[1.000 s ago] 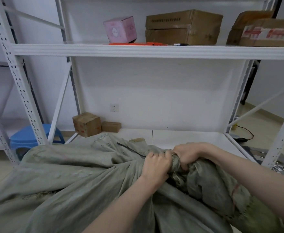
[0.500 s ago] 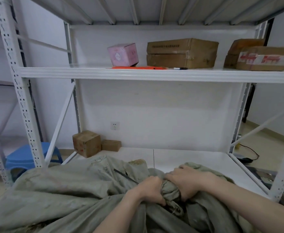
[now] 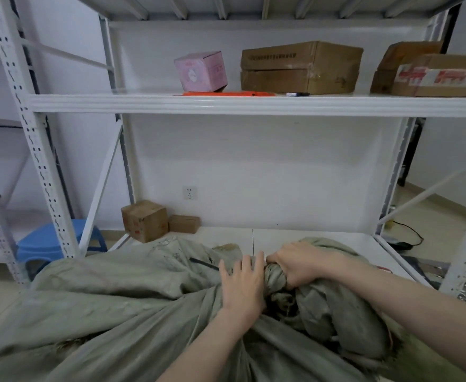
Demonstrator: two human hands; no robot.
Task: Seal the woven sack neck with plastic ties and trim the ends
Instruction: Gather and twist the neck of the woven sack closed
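A large grey-green woven sack [image 3: 121, 307] lies across the low white shelf, filling the bottom of the view. Its mouth is gathered into a twisted neck [image 3: 274, 275] at centre. My right hand [image 3: 295, 263] grips that neck from the right, fingers curled round the bunched fabric. My left hand [image 3: 243, 282] lies on the sack just left of the neck with its fingers straight and spread. A thin dark strip [image 3: 204, 263], possibly a plastic tie, lies on the sack left of my hands. On the upper shelf an orange tool [image 3: 226, 93] lies flat.
A white metal rack [image 3: 254, 104] surrounds the work area; its upper shelf holds a pink box [image 3: 200, 70] and cardboard boxes [image 3: 300, 67]. Two small cartons [image 3: 145, 220] stand on the floor at the back left. A blue stool [image 3: 52, 239] stands left of the rack post.
My left hand has let go of the neck and now lies flat with fingers spread. My right hand keeps its grip. The view has tilted upward.
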